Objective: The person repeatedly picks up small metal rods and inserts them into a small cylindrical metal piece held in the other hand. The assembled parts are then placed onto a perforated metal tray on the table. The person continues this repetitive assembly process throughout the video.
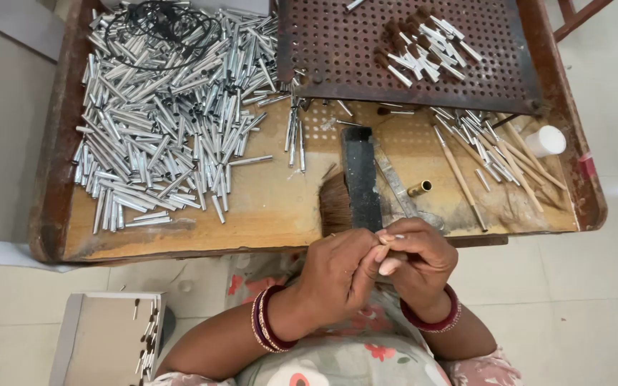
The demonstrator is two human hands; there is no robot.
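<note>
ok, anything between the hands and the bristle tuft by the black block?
Nothing visible. Both hands are pinched together at the tray's near edge; the tuft lies just beyond them, left of the black block, with bare wood between.

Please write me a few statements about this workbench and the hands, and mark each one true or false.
1. The big heap of metal tubes lies on the left of the tray. True.
2. The left hand and right hand are far apart. False: they touch, fingers together at the tray's near edge.
3. The perforated plate holds finished brushes. True.
4. The white cup stands on the left. False: it stands at the right edge.
5. A box sits on the floor, lower left. True.
</note>
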